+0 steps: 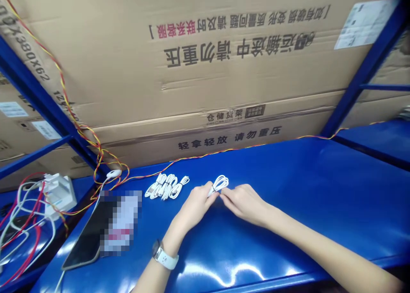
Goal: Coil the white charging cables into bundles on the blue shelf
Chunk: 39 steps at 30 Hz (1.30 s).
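A coiled white cable [221, 183], with a dark tie round its middle, is gripped between the thumb and fingers of my left hand [197, 203]. Its loops stick up above the fingertips. My right hand [246, 203] is closed in a pinch right beside the tie; anything between those fingertips is too small or hidden to name. To the left of my hands, several more tied white cable bundles [166, 187] lie close together on the blue shelf [288, 182].
A dark tablet-like device [88, 231] with a blurred-out patch lies at left. Near it are a white puck-like plug [114, 174], a white power strip [60, 194] and tangled cables. Red-yellow twisted wire [205, 155] runs along the back, before large cardboard boxes [208, 83]. Blue posts [361, 66] flank the shelf.
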Tool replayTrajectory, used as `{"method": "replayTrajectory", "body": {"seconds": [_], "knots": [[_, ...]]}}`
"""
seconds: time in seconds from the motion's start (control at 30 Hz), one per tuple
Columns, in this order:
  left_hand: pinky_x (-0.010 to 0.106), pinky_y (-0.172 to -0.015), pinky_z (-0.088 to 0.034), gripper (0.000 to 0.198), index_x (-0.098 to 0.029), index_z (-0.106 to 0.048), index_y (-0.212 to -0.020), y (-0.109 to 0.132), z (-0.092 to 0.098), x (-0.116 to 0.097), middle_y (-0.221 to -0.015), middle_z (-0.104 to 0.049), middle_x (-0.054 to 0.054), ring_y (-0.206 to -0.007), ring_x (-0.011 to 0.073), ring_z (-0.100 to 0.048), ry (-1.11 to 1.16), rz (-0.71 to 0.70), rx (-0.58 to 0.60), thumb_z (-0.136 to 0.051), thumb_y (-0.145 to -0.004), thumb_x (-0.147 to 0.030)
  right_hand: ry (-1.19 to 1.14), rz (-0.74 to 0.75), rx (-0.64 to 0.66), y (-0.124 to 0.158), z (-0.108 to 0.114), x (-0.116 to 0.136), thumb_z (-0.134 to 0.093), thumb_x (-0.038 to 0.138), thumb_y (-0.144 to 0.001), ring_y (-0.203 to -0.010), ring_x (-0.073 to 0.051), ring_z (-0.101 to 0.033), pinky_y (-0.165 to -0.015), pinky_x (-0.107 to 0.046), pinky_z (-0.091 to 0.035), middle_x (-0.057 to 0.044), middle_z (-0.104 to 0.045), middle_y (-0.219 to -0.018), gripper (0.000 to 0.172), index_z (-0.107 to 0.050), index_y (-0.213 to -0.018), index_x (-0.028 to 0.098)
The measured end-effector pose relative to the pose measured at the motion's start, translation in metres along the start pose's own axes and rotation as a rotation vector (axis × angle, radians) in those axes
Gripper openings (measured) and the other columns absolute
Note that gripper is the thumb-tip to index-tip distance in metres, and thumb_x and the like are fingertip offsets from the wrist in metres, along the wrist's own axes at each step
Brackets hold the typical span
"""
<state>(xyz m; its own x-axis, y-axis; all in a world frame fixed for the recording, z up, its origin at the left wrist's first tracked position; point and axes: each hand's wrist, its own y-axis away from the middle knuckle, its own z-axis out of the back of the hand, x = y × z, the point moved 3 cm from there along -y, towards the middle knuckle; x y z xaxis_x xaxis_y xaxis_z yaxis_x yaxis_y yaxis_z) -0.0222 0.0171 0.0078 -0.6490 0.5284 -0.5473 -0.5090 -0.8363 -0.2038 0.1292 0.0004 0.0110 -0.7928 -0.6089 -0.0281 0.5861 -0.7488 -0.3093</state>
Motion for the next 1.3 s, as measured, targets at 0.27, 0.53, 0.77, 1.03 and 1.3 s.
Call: {"method": "replayTrajectory", "body": {"seconds": [0.27, 0.53, 0.77, 1.03, 1.3], "knots": [[0.025, -0.059, -0.037, 0.016, -0.018, -0.049, -0.094, -0.002, -0.015, -0.003, -0.086, -0.063, 0.006, -0.076, 0.0195, -0.063, -0.352, 0.190, 0.037, -0.037, -0.092, -0.028, -0.026, -0.075, 0.003, -0.001, -0.011, 0.007, -0.033, 0.026, -0.093, -0.047, -0.014, -0.054, -0.051, -0.029, -0.015, -0.006, -0.065, -0.061, 0.030, -0.057, -0.078, 0.015], [0.026, -0.055, -0.040, 0.014, -0.022, -0.052, -0.095, -0.001, -0.017, -0.011, -0.086, -0.065, 0.004, -0.075, 0.0226, -0.065, -0.579, 0.189, 0.053, -0.039, -0.090, -0.024, -0.243, -0.061, -0.075, -0.002, -0.012, 0.012, -0.037, 0.019, -0.089, -0.047, -0.010, -0.048, -0.051, -0.025, -0.023, -0.001, -0.057, -0.055, 0.028, -0.053, -0.066, 0.017], [0.026, -0.057, -0.041, 0.018, -0.020, -0.054, -0.093, -0.001, -0.016, -0.010, -0.085, -0.066, 0.006, -0.074, 0.0217, -0.066, -0.622, 0.169, 0.052, -0.038, -0.091, -0.029, -0.082, 0.035, -0.121, -0.002, -0.002, 0.009, -0.042, 0.016, -0.085, -0.047, -0.011, -0.046, -0.051, -0.027, -0.022, 0.000, -0.055, -0.056, 0.019, -0.054, -0.071, 0.016], [0.027, -0.058, -0.041, 0.021, -0.020, -0.055, -0.090, -0.001, -0.015, 0.000, -0.081, -0.066, 0.007, -0.072, 0.0226, -0.065, -0.575, 0.213, 0.034, -0.036, -0.091, -0.031, 0.157, 0.326, -0.208, -0.003, 0.006, 0.002, -0.037, 0.012, -0.090, -0.068, -0.017, -0.047, -0.064, -0.031, -0.029, -0.006, -0.056, -0.072, 0.023, -0.054, -0.075, 0.014], [0.026, -0.056, -0.040, 0.028, -0.017, -0.056, -0.091, -0.002, -0.019, -0.006, -0.082, -0.066, 0.009, -0.069, 0.0224, -0.065, -0.597, 0.058, 0.090, -0.032, -0.093, -0.030, 0.151, 0.394, -0.275, -0.003, 0.003, 0.000, -0.038, 0.008, -0.089, -0.071, -0.017, -0.045, -0.069, -0.033, -0.030, -0.006, -0.057, -0.073, 0.024, -0.057, -0.076, 0.013]]}}
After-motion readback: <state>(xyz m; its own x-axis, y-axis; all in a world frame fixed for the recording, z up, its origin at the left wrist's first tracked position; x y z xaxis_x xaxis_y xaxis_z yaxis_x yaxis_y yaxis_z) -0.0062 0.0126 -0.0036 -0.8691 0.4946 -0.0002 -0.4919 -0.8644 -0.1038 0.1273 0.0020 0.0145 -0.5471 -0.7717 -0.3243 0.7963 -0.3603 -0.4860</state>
